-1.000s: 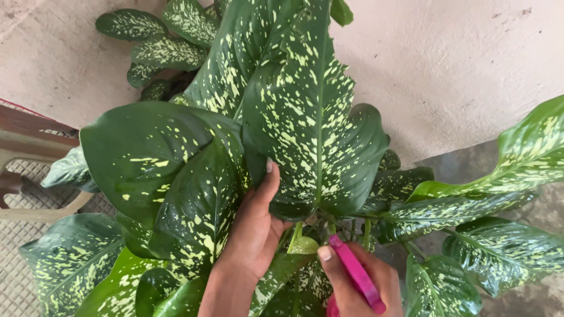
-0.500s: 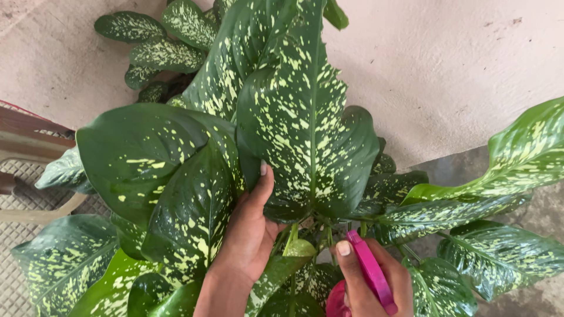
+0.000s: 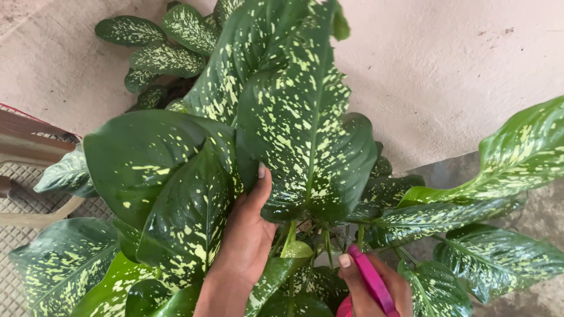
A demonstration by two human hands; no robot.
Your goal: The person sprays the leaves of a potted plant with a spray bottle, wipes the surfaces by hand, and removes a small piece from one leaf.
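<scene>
A large plant with dark green leaves speckled pale yellow fills the view. My left hand (image 3: 247, 235) reaches in among the leaves, its thumb pressed against the underside edge of the big central leaf (image 3: 299, 129), holding it up. My right hand (image 3: 376, 287) at the bottom edge grips a pink plastic tool (image 3: 370, 279), likely a spray bottle's top, with the thumb along it; its tip points toward the plant's stems (image 3: 294, 232) at the middle. The rest of the tool is cut off by the frame.
A pale plaster wall (image 3: 446, 70) stands behind the plant. A wooden and woven chair (image 3: 23, 176) is at the left edge. Grey concrete floor (image 3: 546, 205) shows at the right, below a long leaf (image 3: 517, 152).
My right hand with the pink tool has shifted a little right and down. My left hand stays under the central leaf, which has lifted slightly. The view has drifted slightly.
</scene>
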